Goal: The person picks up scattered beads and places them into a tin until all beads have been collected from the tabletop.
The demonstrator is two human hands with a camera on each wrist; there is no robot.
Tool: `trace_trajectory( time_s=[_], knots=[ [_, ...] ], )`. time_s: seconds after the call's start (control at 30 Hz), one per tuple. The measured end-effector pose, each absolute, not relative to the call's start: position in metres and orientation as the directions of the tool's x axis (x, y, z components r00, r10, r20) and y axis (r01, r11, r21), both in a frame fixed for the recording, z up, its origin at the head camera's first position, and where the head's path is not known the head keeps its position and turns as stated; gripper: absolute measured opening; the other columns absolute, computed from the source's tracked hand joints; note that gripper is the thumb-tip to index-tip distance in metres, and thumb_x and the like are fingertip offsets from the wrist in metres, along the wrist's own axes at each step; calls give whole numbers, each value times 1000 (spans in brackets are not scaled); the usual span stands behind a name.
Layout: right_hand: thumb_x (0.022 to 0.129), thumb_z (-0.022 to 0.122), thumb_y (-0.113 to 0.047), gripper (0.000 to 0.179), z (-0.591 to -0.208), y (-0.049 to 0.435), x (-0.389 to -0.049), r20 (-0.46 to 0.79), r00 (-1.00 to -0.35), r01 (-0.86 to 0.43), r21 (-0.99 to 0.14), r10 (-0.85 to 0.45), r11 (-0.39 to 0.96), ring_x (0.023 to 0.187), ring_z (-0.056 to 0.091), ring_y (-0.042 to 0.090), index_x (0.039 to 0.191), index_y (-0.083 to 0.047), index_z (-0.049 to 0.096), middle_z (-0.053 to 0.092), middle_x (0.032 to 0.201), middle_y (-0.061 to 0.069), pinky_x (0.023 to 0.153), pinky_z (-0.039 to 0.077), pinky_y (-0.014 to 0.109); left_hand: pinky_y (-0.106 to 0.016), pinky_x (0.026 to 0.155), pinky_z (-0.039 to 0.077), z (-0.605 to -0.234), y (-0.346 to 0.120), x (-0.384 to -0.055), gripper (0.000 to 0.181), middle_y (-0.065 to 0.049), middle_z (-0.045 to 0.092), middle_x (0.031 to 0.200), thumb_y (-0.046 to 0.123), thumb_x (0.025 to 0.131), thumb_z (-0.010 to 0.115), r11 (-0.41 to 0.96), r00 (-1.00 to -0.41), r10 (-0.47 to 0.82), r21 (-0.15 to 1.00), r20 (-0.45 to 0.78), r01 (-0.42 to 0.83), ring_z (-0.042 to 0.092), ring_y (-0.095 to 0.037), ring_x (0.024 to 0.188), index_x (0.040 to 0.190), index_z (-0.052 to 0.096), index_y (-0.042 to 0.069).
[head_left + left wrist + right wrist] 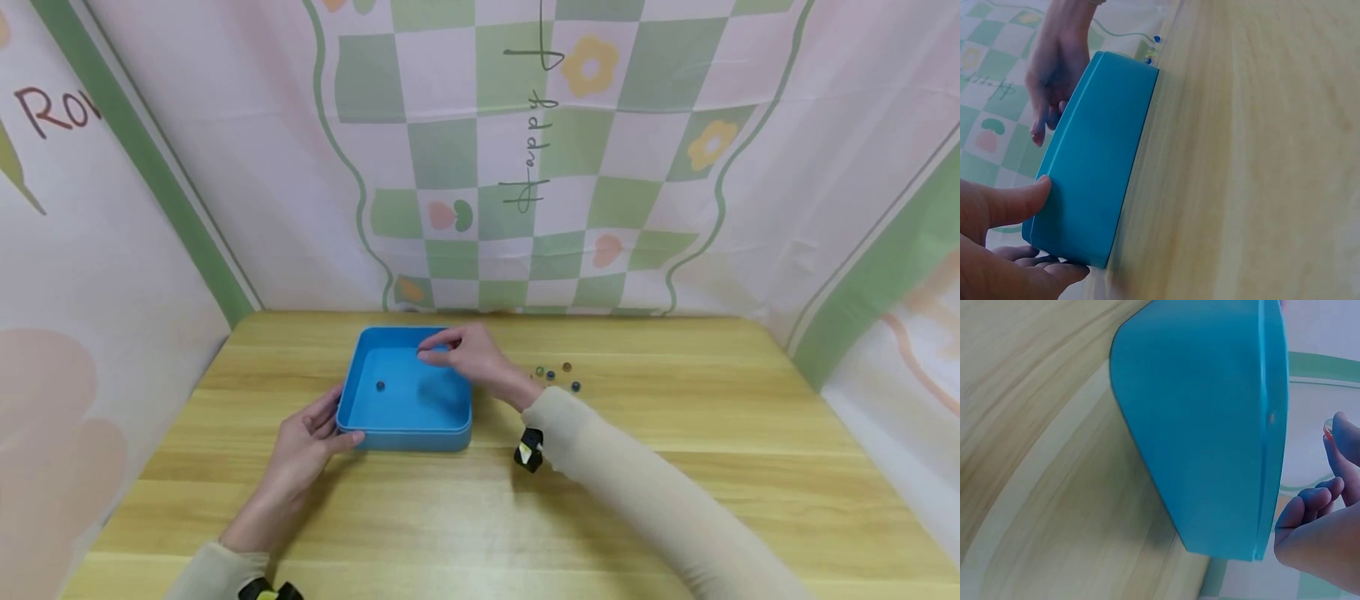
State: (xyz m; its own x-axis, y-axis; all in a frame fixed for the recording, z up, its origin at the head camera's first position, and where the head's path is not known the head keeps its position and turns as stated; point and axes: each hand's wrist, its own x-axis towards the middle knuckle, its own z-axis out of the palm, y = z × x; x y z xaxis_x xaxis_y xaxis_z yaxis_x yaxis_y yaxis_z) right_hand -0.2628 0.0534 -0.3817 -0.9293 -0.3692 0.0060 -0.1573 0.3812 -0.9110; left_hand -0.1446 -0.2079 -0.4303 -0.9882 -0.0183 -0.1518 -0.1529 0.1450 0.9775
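A shallow blue plastic box [412,440] sits on the table with its top uncovered. My left hand [300,450] holds its near left corner, thumb on the front wall and fingers along the left side. Above the box's right part, my right hand [477,357] pinches a small clear marble with a reddish tint [1328,429] between thumb and index finger. Its other fingers are curled in, as the right wrist view shows. One dark marble [380,386] lies on the box floor, left of the middle.
Several small glass marbles, among them a brown one [566,367] and a dark blue one [576,387], lie on the wooden table [675,433] right of the box, partly behind my right wrist. A patterned curtain [442,154] hangs behind the table's back edge.
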Motion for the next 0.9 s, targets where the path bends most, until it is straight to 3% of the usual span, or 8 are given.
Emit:
trace_trajectory(
  time_s=[0.67,0.9],
  knots=[
    [95,82,-20,13,-393,17,-273,-52,-938,-111,-891,-341,441,81,48,18,104,-12,85,66,94,2,72,36,29,-41,113,41,-428,-208,-144,82,-22,31,167,1,96,76,144,-987,-15,976,-160,-161,35,-38,151,165,32,5],
    [94,83,-20,12,-396,13,-273,-58,-939,-108,-887,-340,450,79,48,18,103,-12,86,63,90,3,71,35,29,-40,113,41,-427,-208,-146,80,-20,31,168,1,97,75,142,-985,-20,974,-173,-174,36,-37,152,165,32,5]
  ],
)
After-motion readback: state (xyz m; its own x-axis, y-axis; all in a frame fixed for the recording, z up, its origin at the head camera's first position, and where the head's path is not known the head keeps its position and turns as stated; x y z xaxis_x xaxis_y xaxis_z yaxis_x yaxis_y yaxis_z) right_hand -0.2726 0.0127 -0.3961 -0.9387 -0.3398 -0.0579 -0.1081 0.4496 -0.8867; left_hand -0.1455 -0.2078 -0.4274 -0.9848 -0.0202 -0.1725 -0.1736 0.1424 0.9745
